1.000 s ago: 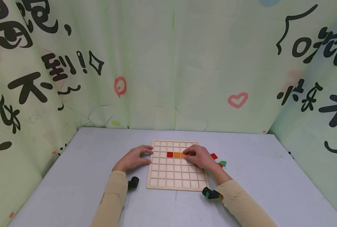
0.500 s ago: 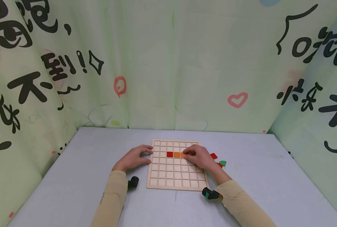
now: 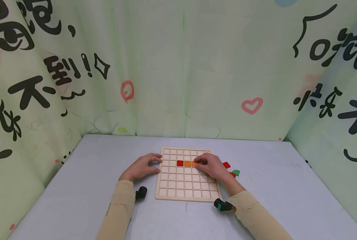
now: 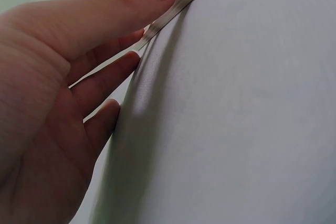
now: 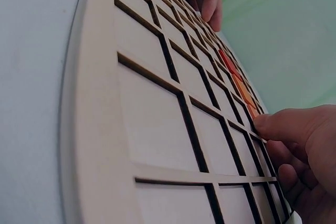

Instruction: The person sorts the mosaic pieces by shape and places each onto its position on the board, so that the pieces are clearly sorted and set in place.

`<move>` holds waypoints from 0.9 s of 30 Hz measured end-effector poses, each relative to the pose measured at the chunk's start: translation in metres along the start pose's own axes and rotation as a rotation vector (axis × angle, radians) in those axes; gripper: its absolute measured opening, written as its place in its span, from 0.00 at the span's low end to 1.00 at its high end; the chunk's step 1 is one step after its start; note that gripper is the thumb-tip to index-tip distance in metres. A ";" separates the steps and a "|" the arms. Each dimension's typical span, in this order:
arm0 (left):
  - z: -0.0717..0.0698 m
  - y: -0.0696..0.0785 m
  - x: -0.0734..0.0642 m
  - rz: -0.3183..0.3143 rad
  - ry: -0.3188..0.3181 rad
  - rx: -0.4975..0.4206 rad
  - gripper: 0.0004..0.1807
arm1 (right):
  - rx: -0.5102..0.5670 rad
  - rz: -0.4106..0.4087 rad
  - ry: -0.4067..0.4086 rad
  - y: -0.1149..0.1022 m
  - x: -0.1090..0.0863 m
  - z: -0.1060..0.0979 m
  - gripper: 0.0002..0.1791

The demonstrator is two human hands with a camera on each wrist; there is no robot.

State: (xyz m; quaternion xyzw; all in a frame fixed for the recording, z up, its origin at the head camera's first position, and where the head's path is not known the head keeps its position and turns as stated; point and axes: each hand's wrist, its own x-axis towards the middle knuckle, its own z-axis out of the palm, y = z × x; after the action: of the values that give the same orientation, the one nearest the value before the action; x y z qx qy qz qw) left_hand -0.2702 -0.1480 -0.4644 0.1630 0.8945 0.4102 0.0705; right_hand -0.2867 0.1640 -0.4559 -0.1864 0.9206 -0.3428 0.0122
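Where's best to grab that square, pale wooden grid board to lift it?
Probably by the outer rim of the square, pale wooden grid board, at its left and right edges, coming in from both sides: it lies flat on the white table, and those straight edges give something to squeeze between.

I see a smooth, pale, square wooden grid board (image 3: 184,184) on a flat matt white tabletop (image 3: 73,196). At the board's twelve o'clock hangs a creased pale-green cloth curtain (image 3: 160,66); at eight, a long matt beige cloth sleeve (image 3: 118,206); at four, a rounded black plastic-looking wrist camera (image 3: 223,205).
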 end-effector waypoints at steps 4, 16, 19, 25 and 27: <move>0.000 0.001 0.000 0.007 -0.004 0.005 0.20 | 0.003 0.009 -0.001 0.000 0.000 0.000 0.11; -0.001 0.002 -0.001 0.011 -0.008 0.000 0.20 | 0.017 -0.003 0.013 0.001 -0.003 0.000 0.12; -0.001 0.001 0.000 0.019 -0.008 0.009 0.20 | 0.024 -0.006 0.020 0.001 -0.004 -0.001 0.12; -0.002 0.001 -0.001 0.025 -0.008 0.015 0.20 | 0.059 0.027 0.042 0.004 -0.006 0.000 0.13; -0.001 0.000 0.000 0.011 -0.010 0.016 0.20 | 0.080 0.053 0.050 0.005 -0.007 0.000 0.14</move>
State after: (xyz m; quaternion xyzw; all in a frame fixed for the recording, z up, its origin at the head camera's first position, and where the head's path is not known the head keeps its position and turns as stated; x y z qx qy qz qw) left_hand -0.2700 -0.1488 -0.4632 0.1707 0.8966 0.4025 0.0711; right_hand -0.2818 0.1700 -0.4597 -0.1527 0.9107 -0.3837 0.0058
